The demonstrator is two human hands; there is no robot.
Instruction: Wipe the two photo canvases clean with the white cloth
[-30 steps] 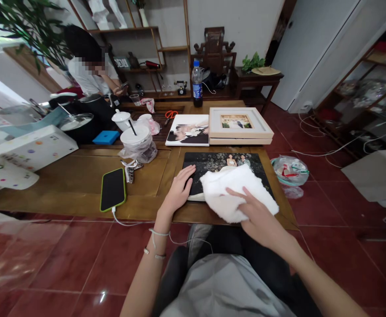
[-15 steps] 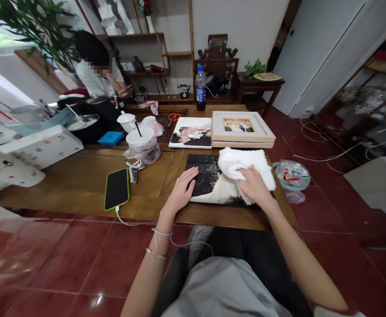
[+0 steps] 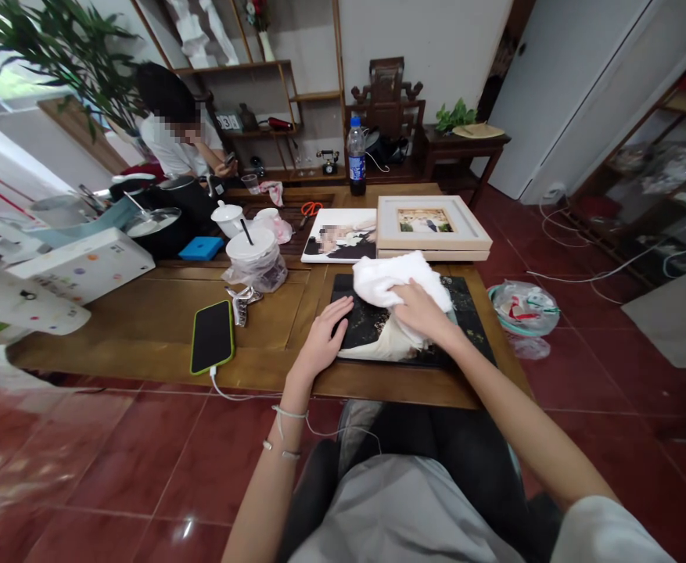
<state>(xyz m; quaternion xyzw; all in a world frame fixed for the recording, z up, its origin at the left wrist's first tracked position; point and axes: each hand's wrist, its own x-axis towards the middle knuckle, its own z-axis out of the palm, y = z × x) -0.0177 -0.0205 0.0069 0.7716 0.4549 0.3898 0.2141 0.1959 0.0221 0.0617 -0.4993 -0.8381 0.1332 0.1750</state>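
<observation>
A dark photo panel [image 3: 472, 313] with a pale dress pictured on it lies flat at the table's front edge. My left hand [image 3: 322, 338] rests on the panel's left edge, fingers stretched out and holding nothing. Bunched under my right hand [image 3: 422, 313] is a white towel [image 3: 389, 280], gripped and pressed onto the upper middle of the panel. The towel covers part of the picture. Just beyond the panel are a white-edged photo print [image 3: 339, 234] and a pale wooden picture frame [image 3: 463, 249], side by side.
On the wooden table [image 3: 143, 336] are a charging phone [image 3: 212, 338], a bagged cup [image 3: 254, 254], a blue box [image 3: 200, 249], orange scissors [image 3: 311, 209] and a bottle [image 3: 356, 160]. A person [image 3: 178, 141] sits at the far left. A lined bin [image 3: 524, 309] stands on the floor at right.
My right hand has slid the towel leftward across the panel, uncovering its right side. My left hand has stayed in place on the panel's left edge.
</observation>
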